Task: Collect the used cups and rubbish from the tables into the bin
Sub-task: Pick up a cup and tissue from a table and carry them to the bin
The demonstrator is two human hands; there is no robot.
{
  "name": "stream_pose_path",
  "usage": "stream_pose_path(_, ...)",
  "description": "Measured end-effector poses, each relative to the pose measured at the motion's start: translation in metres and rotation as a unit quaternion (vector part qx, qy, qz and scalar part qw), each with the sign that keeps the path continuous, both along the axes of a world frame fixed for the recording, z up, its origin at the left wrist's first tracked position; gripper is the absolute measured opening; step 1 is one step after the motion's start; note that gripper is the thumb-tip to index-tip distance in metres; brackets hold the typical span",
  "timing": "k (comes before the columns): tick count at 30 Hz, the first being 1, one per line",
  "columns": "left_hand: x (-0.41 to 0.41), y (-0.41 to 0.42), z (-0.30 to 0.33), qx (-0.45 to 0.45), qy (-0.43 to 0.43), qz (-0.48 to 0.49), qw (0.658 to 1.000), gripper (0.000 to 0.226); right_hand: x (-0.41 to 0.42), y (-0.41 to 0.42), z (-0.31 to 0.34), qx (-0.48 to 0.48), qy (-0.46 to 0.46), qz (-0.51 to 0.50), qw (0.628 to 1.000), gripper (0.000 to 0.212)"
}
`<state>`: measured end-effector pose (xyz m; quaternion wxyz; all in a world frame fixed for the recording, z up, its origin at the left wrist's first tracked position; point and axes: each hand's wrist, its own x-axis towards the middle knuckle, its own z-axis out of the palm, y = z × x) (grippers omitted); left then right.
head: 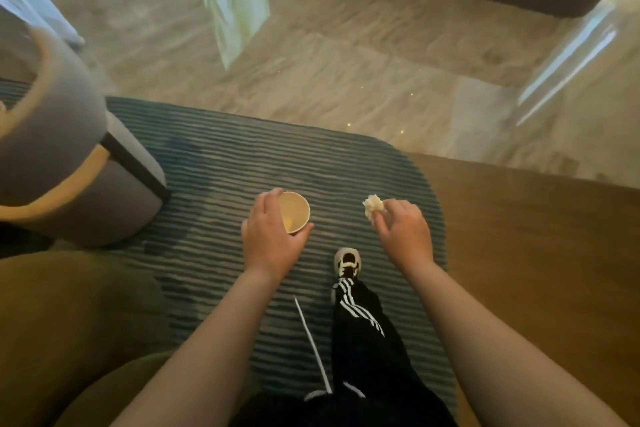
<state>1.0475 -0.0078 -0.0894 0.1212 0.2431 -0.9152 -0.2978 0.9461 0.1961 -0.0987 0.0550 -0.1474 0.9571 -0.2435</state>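
Note:
My left hand (270,239) grips a brown paper cup (295,211) by its side, held upright over the rug, its open mouth showing a pale inside. My right hand (403,232) pinches a crumpled white tissue (372,207) between its fingertips, at about the same height as the cup and to its right. Both arms are stretched forward in front of me. No bin is in view.
A striped teal rug (225,163) lies under me, with my leg and shoe (347,262) stepping on it. A grey armchair (69,149) stands at the left, an olive seat (69,322) at the lower left. Wooden floor (536,253) and pale stone tiles (346,73) lie ahead.

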Motion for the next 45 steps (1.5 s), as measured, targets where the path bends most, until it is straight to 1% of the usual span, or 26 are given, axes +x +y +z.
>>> stream_pose_path(4, -0.109, -0.055, -0.017, -0.003, -0.006, 0.024, 1.0, 0.075, -0.122, -0.053, -0.021, -0.017, -0.005, 0.027, 0.999, 0.025)
stream_pose_path(7, -0.204, -0.11, -0.015, 0.001, -0.001, 0.064, 0.998, 0.075, -0.225, -0.094, -0.026, 0.004, -0.014, 0.068, 0.998, 0.027)
stream_pose_path(11, -0.317, -0.184, 0.007, -0.008, 0.011, 0.13, 0.991, 0.075, -0.349, -0.155, -0.013, 0.033, -0.016, 0.114, 0.993, 0.026)
stream_pose_path(15, -0.394, -0.244, 0.021, -0.008, 0.022, 0.18, 0.983, 0.076, -0.437, -0.236, 0.005, 0.022, -0.013, 0.157, 0.987, 0.022)
stream_pose_path(22, -0.488, -0.372, 0.011, -0.024, 0.028, 0.249, 0.968, 0.076, -0.56, -0.4, 0.004, 0.01, -0.023, 0.222, 0.975, 0.023)
stream_pose_path(28, -0.569, -0.537, -0.01, -0.041, 0.043, 0.303, 0.951, 0.075, -0.661, -0.589, -0.012, 0.004, -0.009, 0.292, 0.956, 0.023)
stream_pose_path(32, -0.617, -0.645, -0.002, -0.059, 0.038, 0.326, 0.943, 0.073, -0.722, -0.72, -0.003, 0.01, 0.01, 0.336, 0.942, 0.022)
stream_pose_path(34, -0.637, -0.693, 0.005, -0.065, 0.033, 0.336, 0.939, 0.073, -0.746, -0.775, 0.005, 0.002, 0.015, 0.341, 0.94, 0.021)
stream_pose_path(40, -0.689, -0.794, 0.015, -0.073, 0.022, 0.362, 0.929, 0.071, -0.799, -0.897, 0.015, -0.016, 0.005, 0.366, 0.931, 0.02)
stream_pose_path(45, -0.724, -0.862, 0.005, -0.064, 0.015, 0.401, 0.914, 0.072, -0.842, -0.99, 0.011, -0.026, 0.0, 0.403, 0.915, 0.022)
